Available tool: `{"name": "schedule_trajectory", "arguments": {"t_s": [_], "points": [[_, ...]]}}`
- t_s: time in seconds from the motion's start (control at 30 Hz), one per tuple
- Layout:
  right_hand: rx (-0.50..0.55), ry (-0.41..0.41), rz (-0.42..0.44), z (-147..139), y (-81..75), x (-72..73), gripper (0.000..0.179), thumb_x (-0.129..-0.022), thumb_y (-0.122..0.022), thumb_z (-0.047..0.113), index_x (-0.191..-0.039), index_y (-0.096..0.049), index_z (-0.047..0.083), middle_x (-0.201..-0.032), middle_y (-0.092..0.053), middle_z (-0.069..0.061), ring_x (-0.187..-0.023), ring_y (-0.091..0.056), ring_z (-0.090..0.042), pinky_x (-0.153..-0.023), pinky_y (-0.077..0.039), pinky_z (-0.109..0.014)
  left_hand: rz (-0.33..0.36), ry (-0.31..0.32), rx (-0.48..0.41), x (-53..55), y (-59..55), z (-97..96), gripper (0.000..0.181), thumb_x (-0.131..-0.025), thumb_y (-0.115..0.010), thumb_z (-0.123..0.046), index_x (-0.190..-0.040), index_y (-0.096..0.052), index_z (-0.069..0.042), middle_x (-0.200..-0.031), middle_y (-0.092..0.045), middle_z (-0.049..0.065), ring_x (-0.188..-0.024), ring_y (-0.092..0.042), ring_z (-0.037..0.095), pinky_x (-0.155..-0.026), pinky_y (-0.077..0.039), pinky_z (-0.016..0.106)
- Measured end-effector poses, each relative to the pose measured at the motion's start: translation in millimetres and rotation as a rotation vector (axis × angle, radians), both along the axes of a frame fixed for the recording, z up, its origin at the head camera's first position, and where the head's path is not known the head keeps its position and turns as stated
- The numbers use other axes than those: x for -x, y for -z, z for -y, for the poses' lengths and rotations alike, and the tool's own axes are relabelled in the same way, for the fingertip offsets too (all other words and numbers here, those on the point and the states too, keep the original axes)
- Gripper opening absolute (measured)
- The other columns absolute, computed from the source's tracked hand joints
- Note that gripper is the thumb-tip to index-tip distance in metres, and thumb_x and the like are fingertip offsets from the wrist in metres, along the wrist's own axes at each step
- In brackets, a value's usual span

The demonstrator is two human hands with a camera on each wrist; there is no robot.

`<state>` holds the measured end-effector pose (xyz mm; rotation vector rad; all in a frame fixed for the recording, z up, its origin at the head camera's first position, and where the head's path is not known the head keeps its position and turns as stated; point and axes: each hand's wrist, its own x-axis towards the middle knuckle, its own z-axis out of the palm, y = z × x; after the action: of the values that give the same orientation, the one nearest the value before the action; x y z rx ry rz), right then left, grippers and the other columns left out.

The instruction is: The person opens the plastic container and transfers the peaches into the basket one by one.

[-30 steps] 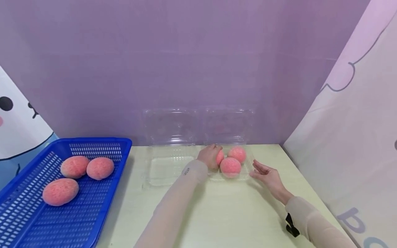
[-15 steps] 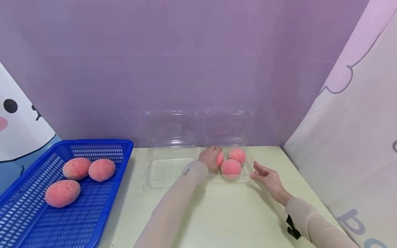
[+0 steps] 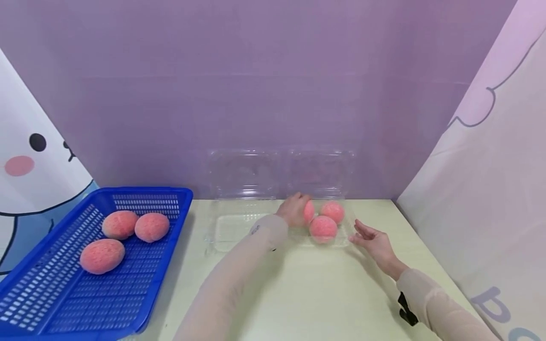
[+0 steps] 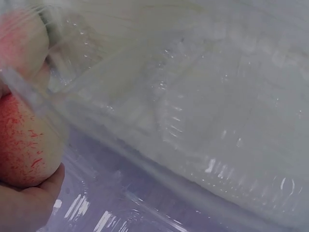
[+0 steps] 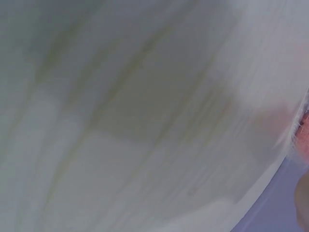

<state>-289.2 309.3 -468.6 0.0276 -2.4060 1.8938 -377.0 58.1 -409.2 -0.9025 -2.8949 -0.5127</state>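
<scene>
Two clear plastic clamshell boxes stand side by side with raised lids. In the head view, the right box (image 3: 300,233) contains three pink peaches, including a front peach (image 3: 323,229) and a back-right peach (image 3: 332,211). My left hand (image 3: 293,210) reaches into that box and grips the leftmost peach (image 4: 31,145); the left wrist view shows the thumb against its cream-coloured side. At the box's right edge, my right hand (image 3: 375,244) has its fingers loosely extended, with the tips close to the plastic. Only a sliver of it enters the right wrist view.
A blue plastic basket (image 3: 170,265) on the left holds three more peaches, one of them a front peach (image 3: 102,256). The left clamshell box (image 3: 234,227) contains no peach. A purple backdrop (image 3: 273,94) rises behind the pale table (image 3: 311,293).
The head view has turned slightly left, shifting everything rightward in it. My left hand stays at the leftmost peach, of which a little more shows. My right hand keeps its place beside the box.
</scene>
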Motion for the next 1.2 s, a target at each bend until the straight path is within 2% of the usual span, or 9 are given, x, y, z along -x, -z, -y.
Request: {"name": "schedule_trajectory", "arguments": {"t_s": [0.1,0.23,0.37,0.43,0.53,0.63,0.7,1.0,1.2], "points": [[0.0,-0.007,-0.016,-1,1.0,0.3,0.069,-0.08,-0.07,0.015,-0.136,-0.034,-0.005,-0.139,-0.033,-0.019,-0.117,-0.049,-0.009,-0.081,-0.046,-0.008,-0.009,0.025,-0.013,-3.0,-1.9,1.9,0.069,-0.072,-0.075,-0.03,-0.132,-0.046,-0.012,-0.125,-0.05,0.008,-0.112,-0.051,0.024,-0.092,-0.046,0.037],[-0.02,-0.014,-0.015,-3,2.2,2.0,0.072,-0.079,-0.071,0.021,-0.136,-0.034,-0.004,-0.139,-0.031,-0.019,-0.12,-0.047,-0.012,-0.083,-0.045,-0.007,-0.032,0.049,-0.032,-7.1,-4.2,4.9,0.068,-0.071,-0.075,-0.03,-0.13,-0.047,-0.012,-0.123,-0.051,0.007,-0.111,-0.052,0.023,-0.093,-0.046,0.036],[0.002,-0.024,-0.013,-2,-0.1,1.5,0.069,-0.081,-0.069,0.016,-0.136,-0.033,-0.006,-0.139,-0.031,-0.019,-0.121,-0.046,-0.015,-0.082,-0.045,-0.008,-0.03,0.057,-0.048,-12.4,-7.7,8.8,0.076,-0.067,-0.08,-0.029,-0.133,-0.045,-0.013,-0.124,-0.05,0.007,-0.111,-0.051,0.022,-0.093,-0.046,0.036],[0.015,-0.018,0.005,-2,-1.4,1.1,0.069,-0.081,-0.069,0.015,-0.136,-0.033,-0.006,-0.14,-0.031,-0.017,-0.122,-0.045,-0.016,-0.082,-0.045,-0.008,-0.01,0.034,-0.065,-16.5,-10.2,11.6,0.081,-0.064,-0.083,-0.026,-0.134,-0.044,-0.013,-0.125,-0.05,0.007,-0.113,-0.05,0.023,-0.093,-0.046,0.037],[-0.005,-0.011,0.039,-1,-2.5,0.9,0.07,-0.082,-0.068,0.015,-0.138,-0.031,-0.004,-0.142,-0.029,-0.016,-0.123,-0.042,-0.011,-0.084,-0.044,-0.007,0.021,-0.04,-0.08,-23.3,-15.0,16.5,0.085,-0.06,-0.084,-0.024,-0.134,-0.043,-0.016,-0.126,-0.049,0.008,-0.112,-0.051,0.024,-0.09,-0.048,0.039],[-0.013,-0.006,0.056,-1,-4.0,0.0,0.068,-0.083,-0.067,0.013,-0.138,-0.031,-0.003,-0.142,-0.028,-0.015,-0.122,-0.042,-0.007,-0.085,-0.043,-0.007,0.019,-0.112,-0.076,-29.6,-20.9,23.1,0.084,-0.06,-0.084,-0.023,-0.133,-0.044,-0.017,-0.124,-0.049,0.008,-0.109,-0.052,0.026,-0.084,-0.05,0.04],[-0.019,-0.009,0.052,-1,-6.0,-1.3,0.067,-0.083,-0.066,0.013,-0.138,-0.031,-0.003,-0.142,-0.028,-0.015,-0.123,-0.041,-0.01,-0.085,-0.043,-0.007,0.008,-0.122,-0.061,-33.4,-25.5,28.5,0.083,-0.06,-0.083,-0.022,-0.133,-0.043,-0.018,-0.124,-0.049,0.007,-0.108,-0.053,0.026,-0.082,-0.05,0.039],[-0.04,-0.019,0.062,-2,-8.0,0.1,0.07,-0.082,-0.068,0.018,-0.139,-0.031,-0.002,-0.142,-0.029,-0.015,-0.126,-0.037,-0.024,-0.084,-0.044,-0.008,-0.008,-0.04,-0.045,-60.8,-42.0,54.8,0.083,-0.057,-0.083,-0.019,-0.132,-0.046,-0.019,-0.117,-0.051,0.003,-0.108,-0.051,0.022,-0.083,-0.048,0.038],[-0.012,-0.026,0.049,-3,-5.0,2.7,0.069,-0.082,-0.068,0.014,-0.137,-0.031,-0.005,-0.14,-0.028,-0.017,-0.117,-0.046,-0.004,-0.083,-0.045,-0.008,-0.002,-0.001,-0.041,-83.8,-56.6,74.5,0.079,-0.058,-0.081,-0.018,-0.13,-0.048,-0.018,-0.121,-0.051,0.001,-0.109,-0.05,0.02,-0.084,-0.048,0.038]]}}
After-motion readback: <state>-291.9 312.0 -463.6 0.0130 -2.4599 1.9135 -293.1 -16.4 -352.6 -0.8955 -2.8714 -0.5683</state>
